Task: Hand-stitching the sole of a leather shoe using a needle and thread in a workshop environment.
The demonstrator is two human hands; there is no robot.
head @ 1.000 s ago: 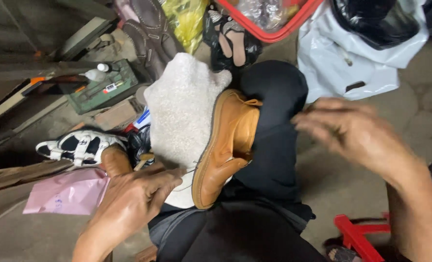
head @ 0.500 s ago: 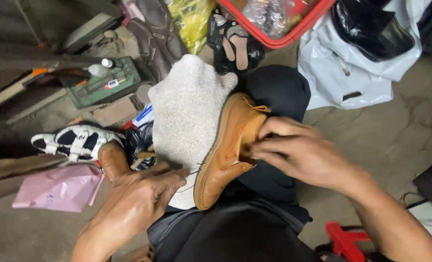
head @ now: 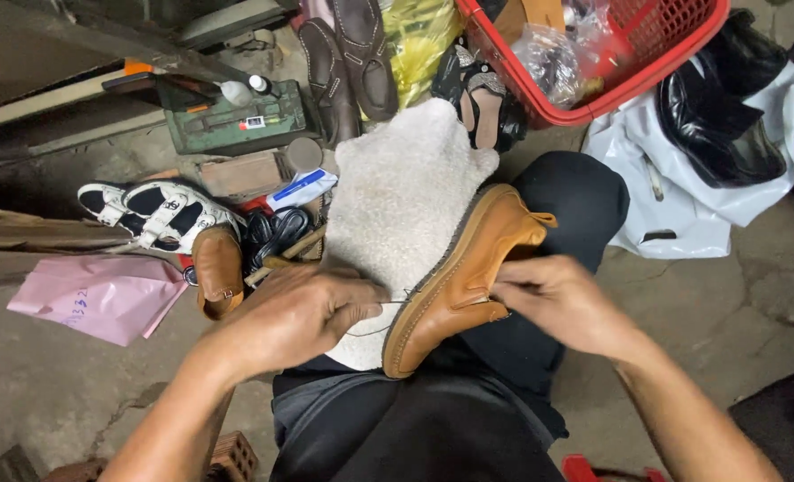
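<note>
Left hand [head: 303, 312] pinching thread, right hand [head: 553, 299] gripping tan shoe [head: 464, 277] (sole edge leftward).

Dim, flat indoor light, no hard shadows. Brightest spots: white plastic bag [head: 682, 192] at 2 o'clock and fleecy cloth [head: 401, 201] at centre, both near blown out. Glare on black glossy shoe [head: 714, 125] at 2 o'clock. Deep shadow at 10–11 o'clock and at 4 o'clock corner. Tan shoe [head: 464, 277] sharp; right hand [head: 562, 303] slightly motion-soft. Wide-angle stretch toward edges, forearms bulging at 6 o'clock.
</note>
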